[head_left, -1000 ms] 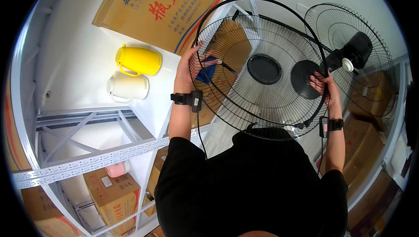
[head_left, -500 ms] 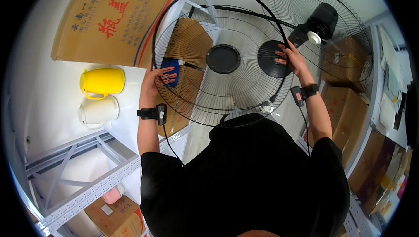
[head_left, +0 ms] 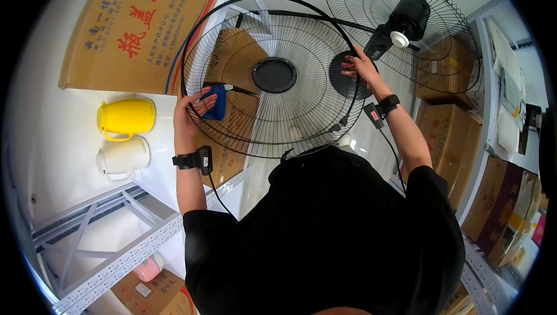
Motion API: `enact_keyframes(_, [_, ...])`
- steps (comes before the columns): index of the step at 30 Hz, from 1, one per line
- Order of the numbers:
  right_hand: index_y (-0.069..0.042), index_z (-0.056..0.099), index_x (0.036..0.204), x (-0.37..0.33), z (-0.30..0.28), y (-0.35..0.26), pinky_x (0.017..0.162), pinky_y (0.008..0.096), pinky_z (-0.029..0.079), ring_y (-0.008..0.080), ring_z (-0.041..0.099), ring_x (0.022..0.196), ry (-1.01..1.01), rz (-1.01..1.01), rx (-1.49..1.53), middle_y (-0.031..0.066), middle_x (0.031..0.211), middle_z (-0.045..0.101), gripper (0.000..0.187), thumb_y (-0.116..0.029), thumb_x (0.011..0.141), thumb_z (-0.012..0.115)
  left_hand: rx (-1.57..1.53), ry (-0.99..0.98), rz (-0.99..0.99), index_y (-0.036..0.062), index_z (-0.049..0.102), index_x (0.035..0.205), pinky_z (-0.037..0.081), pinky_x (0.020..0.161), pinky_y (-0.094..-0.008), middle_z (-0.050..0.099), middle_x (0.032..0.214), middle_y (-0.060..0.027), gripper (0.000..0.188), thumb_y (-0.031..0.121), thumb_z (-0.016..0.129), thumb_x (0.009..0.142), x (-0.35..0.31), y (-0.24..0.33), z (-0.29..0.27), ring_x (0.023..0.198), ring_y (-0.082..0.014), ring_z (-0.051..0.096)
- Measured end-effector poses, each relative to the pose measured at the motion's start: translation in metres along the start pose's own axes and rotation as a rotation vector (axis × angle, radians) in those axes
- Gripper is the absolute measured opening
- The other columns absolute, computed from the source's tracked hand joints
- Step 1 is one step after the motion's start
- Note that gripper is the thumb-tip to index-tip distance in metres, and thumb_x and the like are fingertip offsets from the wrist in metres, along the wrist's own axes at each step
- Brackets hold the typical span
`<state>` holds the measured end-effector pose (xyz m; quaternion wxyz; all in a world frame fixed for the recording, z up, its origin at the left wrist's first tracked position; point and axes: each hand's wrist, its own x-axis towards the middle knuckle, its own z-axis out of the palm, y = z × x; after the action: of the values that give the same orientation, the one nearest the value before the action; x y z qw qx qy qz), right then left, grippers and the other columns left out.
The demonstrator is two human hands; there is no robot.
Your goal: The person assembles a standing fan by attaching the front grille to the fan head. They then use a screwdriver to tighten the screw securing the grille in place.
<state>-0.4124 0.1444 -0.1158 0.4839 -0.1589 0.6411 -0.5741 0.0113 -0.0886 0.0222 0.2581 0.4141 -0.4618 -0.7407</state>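
A round black wire fan grille [head_left: 274, 75] with a dark centre disc is held level in front of my body. My left hand [head_left: 187, 116] grips its left rim, fingers spread against the wires. On the right rim, my right hand [head_left: 364, 72] is closed round the edge, fingertips showing through the mesh. Beyond it stands a fan [head_left: 411, 13], its rear grille around a black motor with a white knob [head_left: 399, 39] at the front. Its round black base [head_left: 342, 76] is partly seen through the held grille. Behind the wires near my left fingers is a blue cloth-like thing [head_left: 214, 105].
A large carton [head_left: 139, 31] stands on the left shelf, near a yellow jug [head_left: 129, 116] and a white jug [head_left: 125, 157]. Another carton [head_left: 232, 60] lies below the grille. On the right, cartons [head_left: 444, 147] stand beside a metal rack [head_left: 490, 83].
Both hands and the held grille have shifted left in view. The surroundings have also slid left, the standing fan up as well. My grip on the rim looks the same.
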Motion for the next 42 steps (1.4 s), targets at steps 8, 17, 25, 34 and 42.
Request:
enact_keyframes(8, [-0.02, 0.036, 0.145, 0.02, -0.012, 0.039, 0.069, 0.0316, 0.05, 0.0179, 0.06, 0.097, 0.128, -0.112, -0.428, 0.0071, 0.116, 0.058, 0.058, -0.01, 0.089, 0.049, 0.062, -0.031, 0.197, 0.0099, 0.024, 0.145, 0.058, 0.078, -0.0426, 0.057, 0.116, -0.0282, 0.059, 0.012, 0.049, 0.091, -0.014, 0.019, 0.027, 0.093, -0.0396, 0.065])
enact_keyframes(17, [-0.017, 0.045, 0.138, 0.026, -0.031, 0.03, 0.068, 0.0327, 0.051, 0.0226, 0.064, 0.07, 0.395, -0.588, -0.839, 0.0145, 0.085, 0.063, 0.054, -0.012, 0.086, 0.054, 0.154, -0.013, 0.336, 0.0126, 0.023, 0.147, 0.059, 0.076, -0.039, 0.059, 0.116, -0.0227, 0.055, 0.021, 0.047, 0.098, -0.011, 0.018, 0.033, 0.093, -0.0345, 0.067])
enact_keyframes(25, [-0.012, 0.055, 0.128, 0.014, -0.021, 0.039, 0.06, 0.0274, 0.048, 0.0118, 0.059, 0.061, 0.356, -0.345, -0.678, 0.0045, 0.075, 0.062, 0.038, -0.022, 0.092, 0.056, 0.105, -0.011, 0.374, 0.0106, 0.022, 0.145, 0.057, 0.08, -0.0405, 0.057, 0.12, -0.0229, 0.056, 0.036, 0.041, 0.099, -0.006, 0.007, 0.029, 0.096, -0.0344, 0.066])
enact_keyframes(34, [-0.009, 0.063, 0.113, 0.027, -0.03, 0.037, 0.069, 0.0293, 0.046, 0.0117, 0.059, 0.08, 0.447, -0.265, -0.188, 0.0036, 0.09, 0.065, 0.031, -0.032, 0.095, 0.052, 0.035, -0.084, 0.416, 0.0101, 0.02, 0.146, 0.056, 0.083, -0.0408, 0.054, 0.123, -0.0252, 0.056, 0.036, 0.04, 0.1, -0.005, 0.008, 0.042, 0.1, -0.037, 0.064])
enact_keyframes(42, [-0.011, 0.051, 0.125, -0.003, -0.014, 0.007, 0.07, 0.0283, 0.053, 0.0153, 0.062, 0.09, 0.189, -0.037, 0.202, 0.0066, 0.105, 0.062, 0.036, -0.036, 0.1, 0.043, -0.007, -0.146, 0.399, 0.0104, 0.016, 0.147, 0.056, 0.084, -0.0411, 0.052, 0.125, -0.0254, 0.059, 0.036, 0.041, 0.1, -0.001, 0.0, 0.035, 0.101, -0.0374, 0.063])
